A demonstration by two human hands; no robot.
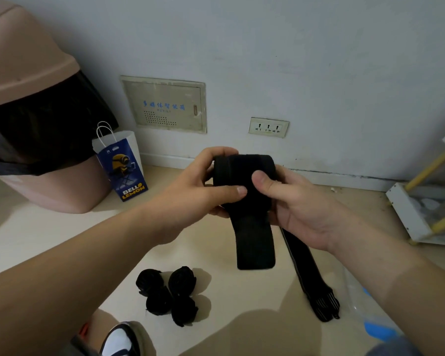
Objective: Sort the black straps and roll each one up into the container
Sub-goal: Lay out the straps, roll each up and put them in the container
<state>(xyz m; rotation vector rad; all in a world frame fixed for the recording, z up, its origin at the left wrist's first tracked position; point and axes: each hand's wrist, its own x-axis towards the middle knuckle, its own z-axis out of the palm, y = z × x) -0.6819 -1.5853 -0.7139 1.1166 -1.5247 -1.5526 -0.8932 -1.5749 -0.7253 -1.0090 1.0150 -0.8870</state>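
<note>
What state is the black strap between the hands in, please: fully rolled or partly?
Partly rolled. The strap is wound up between the left hand and right hand, its loose end hanging flat below.

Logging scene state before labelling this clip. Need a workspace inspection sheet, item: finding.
Surface: beige floor, shadowed in places.
Job's things: half-rolled black strap held up, tail hanging; four rolled straps grouped on the floor; one flat strap lying unrolled at right; container not identifiable.
Clutter: paper bag, bin with black liner, white-and-yellow rack, clear plastic with blue parts at lower right.
Hands: left hand and right hand both grip the roll, thumbs on its front.
Cables: nothing seen.
Surroundings: white wall, socket, wall panel.
</note>
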